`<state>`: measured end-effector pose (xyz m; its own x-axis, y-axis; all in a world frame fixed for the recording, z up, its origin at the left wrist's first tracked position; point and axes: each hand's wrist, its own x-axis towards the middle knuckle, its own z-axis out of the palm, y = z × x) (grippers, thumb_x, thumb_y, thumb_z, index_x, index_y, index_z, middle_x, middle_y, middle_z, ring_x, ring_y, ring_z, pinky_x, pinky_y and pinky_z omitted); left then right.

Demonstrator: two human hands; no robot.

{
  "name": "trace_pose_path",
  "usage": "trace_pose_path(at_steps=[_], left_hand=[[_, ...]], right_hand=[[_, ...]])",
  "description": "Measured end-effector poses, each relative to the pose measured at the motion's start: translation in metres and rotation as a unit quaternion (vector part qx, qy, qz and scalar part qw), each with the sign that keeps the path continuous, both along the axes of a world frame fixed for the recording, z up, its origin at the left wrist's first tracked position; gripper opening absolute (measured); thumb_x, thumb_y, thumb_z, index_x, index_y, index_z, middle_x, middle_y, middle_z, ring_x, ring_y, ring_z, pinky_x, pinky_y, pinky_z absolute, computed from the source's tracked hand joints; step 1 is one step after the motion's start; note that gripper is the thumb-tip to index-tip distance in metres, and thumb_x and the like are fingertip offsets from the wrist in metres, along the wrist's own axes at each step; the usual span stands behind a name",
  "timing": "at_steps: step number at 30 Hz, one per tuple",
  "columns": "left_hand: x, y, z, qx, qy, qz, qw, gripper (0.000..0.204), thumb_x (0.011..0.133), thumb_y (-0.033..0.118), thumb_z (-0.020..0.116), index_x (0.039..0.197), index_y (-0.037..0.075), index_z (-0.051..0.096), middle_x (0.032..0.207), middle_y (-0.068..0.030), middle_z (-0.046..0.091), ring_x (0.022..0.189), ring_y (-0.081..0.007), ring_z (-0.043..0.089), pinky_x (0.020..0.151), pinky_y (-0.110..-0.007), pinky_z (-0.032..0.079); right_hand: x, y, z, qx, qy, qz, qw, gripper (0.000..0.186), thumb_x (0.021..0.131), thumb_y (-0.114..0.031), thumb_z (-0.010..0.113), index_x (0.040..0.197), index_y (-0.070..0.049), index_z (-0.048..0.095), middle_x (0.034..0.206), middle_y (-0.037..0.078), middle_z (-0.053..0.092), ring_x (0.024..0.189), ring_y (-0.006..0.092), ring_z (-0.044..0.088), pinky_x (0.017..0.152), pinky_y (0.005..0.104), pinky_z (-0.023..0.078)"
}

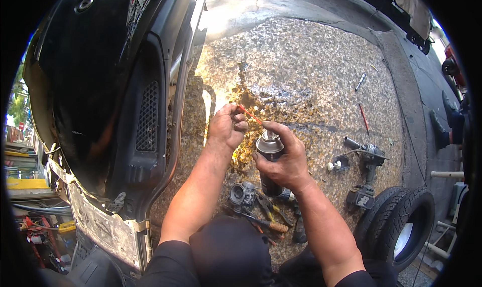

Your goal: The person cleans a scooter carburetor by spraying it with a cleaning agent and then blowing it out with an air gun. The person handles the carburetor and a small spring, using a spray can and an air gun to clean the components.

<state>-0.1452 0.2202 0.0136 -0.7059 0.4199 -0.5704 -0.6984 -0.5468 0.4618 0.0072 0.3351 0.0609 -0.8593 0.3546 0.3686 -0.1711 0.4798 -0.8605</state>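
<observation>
My right hand (288, 159) is wrapped round a dark spray can (271, 182) with a silver domed top, its index finger resting at the nozzle. A thin red straw (249, 114) runs from the nozzle towards my left hand (229, 127). The fingers of my left hand are pinched on the straw's far end. Below the can, on the pebbled ground, lie a grey metal carburetor-like part (243, 193), pliers with yellow-and-black handles (271, 209) and a tool with a tan ribbed handle (277, 227). The can's lower end is partly hidden by my right hand.
A large black vehicle body panel (145, 111) stands on the left. On the right are a cordless power tool (370, 172), two black tyres (419, 222), a thin red rod (364, 119) and a silver pen-like tool (360, 82). Another person's shoe (440, 128) shows at the far right.
</observation>
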Motion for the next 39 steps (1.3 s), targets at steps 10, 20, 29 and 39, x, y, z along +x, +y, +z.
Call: trace_pose_path(at_steps=[10, 20, 29, 39], left_hand=[[0.002, 0.001, 0.000, -0.010, 0.008, 0.005, 1.000, 0.004, 0.094, 0.007, 0.056, 0.090, 0.006, 0.056, 0.076, -0.0014, 0.056, 0.062, -0.0085, 0.050, 0.049, -0.022, 0.040], [0.001, -0.001, -0.008, -0.029, 0.015, 0.036, 0.999, 0.002, 0.091, 0.004, 0.060, 0.092, 0.005, 0.058, 0.074, -0.0008, 0.056, 0.061, -0.0082, 0.051, 0.048, -0.021, 0.040], [0.004, -0.001, -0.015, -0.046, 0.011, 0.031, 0.998, 0.004, 0.089, 0.002, 0.060, 0.090, 0.006, 0.058, 0.073, -0.0004, 0.055, 0.059, -0.0079, 0.049, 0.047, -0.022, 0.039], [0.007, -0.003, -0.040, -0.396, 0.394, 0.004, 0.829, 0.005, 0.085, 0.004, 0.063, 0.090, 0.003, 0.063, 0.080, -0.0070, 0.065, 0.068, -0.0181, 0.064, 0.059, -0.031, 0.052]], right_hand=[[0.000, -0.003, -0.002, 0.000, -0.003, -0.006, 1.000, 0.061, 0.066, -0.012, 0.081, 0.123, -0.012, 0.058, 0.101, 0.015, 0.066, 0.090, 0.0321, 0.068, 0.078, 0.0403, 0.056], [0.004, -0.007, -0.009, 0.021, -0.019, 0.009, 1.000, 0.061, 0.066, -0.011, 0.080, 0.123, -0.011, 0.058, 0.100, 0.014, 0.065, 0.088, 0.0313, 0.066, 0.076, 0.0395, 0.055], [0.008, -0.011, -0.017, 0.025, -0.036, 0.001, 0.999, 0.062, 0.066, -0.009, 0.081, 0.124, -0.010, 0.059, 0.100, 0.013, 0.066, 0.088, 0.0256, 0.068, 0.077, 0.0360, 0.056], [0.009, -0.002, -0.005, -0.027, -0.086, -0.003, 0.996, 0.062, 0.066, -0.010, 0.082, 0.124, -0.009, 0.059, 0.103, 0.012, 0.068, 0.091, 0.0225, 0.069, 0.081, 0.0339, 0.055]])
